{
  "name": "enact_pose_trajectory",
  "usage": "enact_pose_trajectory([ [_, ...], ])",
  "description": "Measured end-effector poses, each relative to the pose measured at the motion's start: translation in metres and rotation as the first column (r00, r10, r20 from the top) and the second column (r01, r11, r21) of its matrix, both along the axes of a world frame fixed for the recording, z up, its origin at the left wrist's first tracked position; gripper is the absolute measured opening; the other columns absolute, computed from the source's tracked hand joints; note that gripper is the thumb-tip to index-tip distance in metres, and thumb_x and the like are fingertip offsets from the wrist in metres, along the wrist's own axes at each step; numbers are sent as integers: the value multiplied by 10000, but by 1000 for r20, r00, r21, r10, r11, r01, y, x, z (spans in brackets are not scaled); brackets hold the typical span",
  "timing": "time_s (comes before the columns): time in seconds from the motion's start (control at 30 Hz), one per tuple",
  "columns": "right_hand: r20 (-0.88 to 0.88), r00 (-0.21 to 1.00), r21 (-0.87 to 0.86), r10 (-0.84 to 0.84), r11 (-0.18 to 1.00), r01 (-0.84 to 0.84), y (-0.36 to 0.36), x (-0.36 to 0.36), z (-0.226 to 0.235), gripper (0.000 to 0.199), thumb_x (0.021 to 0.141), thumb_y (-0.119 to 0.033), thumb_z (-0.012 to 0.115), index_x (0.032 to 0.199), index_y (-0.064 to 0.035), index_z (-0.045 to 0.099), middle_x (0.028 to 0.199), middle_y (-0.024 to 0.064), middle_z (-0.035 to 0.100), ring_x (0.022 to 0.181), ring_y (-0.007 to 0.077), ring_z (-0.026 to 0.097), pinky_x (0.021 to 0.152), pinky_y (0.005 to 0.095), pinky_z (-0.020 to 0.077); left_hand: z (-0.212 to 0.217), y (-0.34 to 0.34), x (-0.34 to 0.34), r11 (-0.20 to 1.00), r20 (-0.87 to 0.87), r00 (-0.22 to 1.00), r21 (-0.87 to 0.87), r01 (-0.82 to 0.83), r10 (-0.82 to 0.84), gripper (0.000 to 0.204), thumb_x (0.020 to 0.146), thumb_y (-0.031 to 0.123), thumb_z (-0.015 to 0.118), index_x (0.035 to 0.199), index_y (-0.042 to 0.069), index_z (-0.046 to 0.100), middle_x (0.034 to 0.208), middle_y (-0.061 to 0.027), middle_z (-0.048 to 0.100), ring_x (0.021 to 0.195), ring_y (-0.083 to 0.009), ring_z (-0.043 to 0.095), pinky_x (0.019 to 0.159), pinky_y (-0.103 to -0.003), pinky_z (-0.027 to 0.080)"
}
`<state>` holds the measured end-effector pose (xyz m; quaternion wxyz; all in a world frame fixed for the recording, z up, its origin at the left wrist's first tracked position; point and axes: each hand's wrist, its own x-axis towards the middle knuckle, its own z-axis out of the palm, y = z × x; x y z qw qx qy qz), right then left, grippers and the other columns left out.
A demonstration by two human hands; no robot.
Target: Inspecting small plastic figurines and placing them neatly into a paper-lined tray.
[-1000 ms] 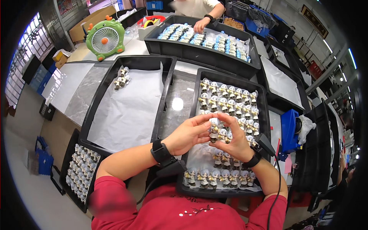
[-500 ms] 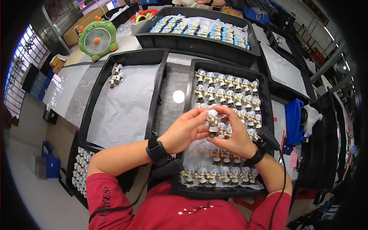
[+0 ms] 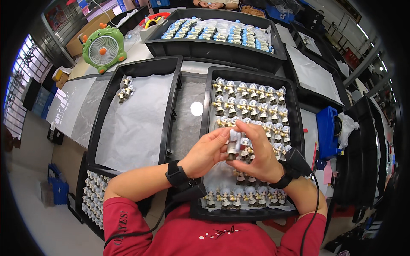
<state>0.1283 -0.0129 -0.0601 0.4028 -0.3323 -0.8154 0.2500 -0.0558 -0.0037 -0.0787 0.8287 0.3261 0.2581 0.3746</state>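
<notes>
Above the right-hand black tray [image 3: 297, 128], I hold a small figurine [image 3: 233, 144] with pale hair and white clothing between both hands. It stands nearly upright, turned so its face is not visible. My left hand [image 3: 205, 152] pinches it from the left, with the thumb near its upper part. My right hand [image 3: 263, 158] curls around its right side, index finger at the top and thumb near its feet. Beneath my hands, rows of similar figurines [image 3: 253, 108] lie on white sheeting in the tray; my hands hide some of them.
To the left, another black tray [image 3: 169, 98] lined with white paper holds a few figurines [image 3: 125, 90] in its far corner. A large tray [image 3: 213, 50] of blue-and-white pieces stands behind. A green fan [image 3: 103, 50] is far left; a blue bin [image 3: 328, 133] is right. Another person's hands [image 3: 210, 4] show at the back.
The figurine has been turned between my fingers, from its front showing to its face hidden. Both hands stay in nearly the same place, and the whole view has shifted slightly.
</notes>
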Motion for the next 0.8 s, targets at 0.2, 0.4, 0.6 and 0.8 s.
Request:
enact_pose_trajectory([
  [0.2, -47, 998, -22, 31, 999, -32, -4, 0, 2, 1019, 590, -99, 838, 1417, -87, 244, 1201, 128, 508, 1057, 233, 501, 833, 339, 448, 9, 2, 0, 987, 178, 972, -14, 157, -152, 475, 984, 347, 369, 1331, 23, 373, 1220, -104, 501, 1004, -189, 558, 851, -342, 492],
  [0.4, -79, 997, -96, 23, 995, -31, -4, 1, -2, 1056, 592, -125, 849, 1432, -102, 208, 1218, 132, 509, 1106, 242, 513, 883, 350, 463, 4, 4, -1, 986, 179, 971, -33, 165, -157, 525, 958, 382, 409, 1337, 24, 354, 1281, -146, 456, 1080, -256, 540, 919, -394, 458],
  [0.6, -63, 998, -109, 19, 994, -26, -2, 3, -1, 996, 594, -131, 842, 1407, -76, 268, 1214, 124, 484, 1102, 248, 488, 898, 356, 490, 2, 6, 0, 986, 171, 973, -42, 164, -154, 443, 997, 330, 308, 1326, 38, 363, 1264, -111, 474, 1042, -200, 536, 842, -358, 488],
  [0.8, -133, 991, -179, -9, 984, -15, -2, 1, -4, 973, 586, -150, 852, 1383, -79, 298, 1210, 118, 507, 1103, 237, 510, 883, 347, 486, 7, 6, -2, 983, 177, 970, -50, 177, -166, 449, 998, 319, 305, 1349, 41, 343, 1273, -109, 467, 1070, -207, 533, 849, -352, 484],
])
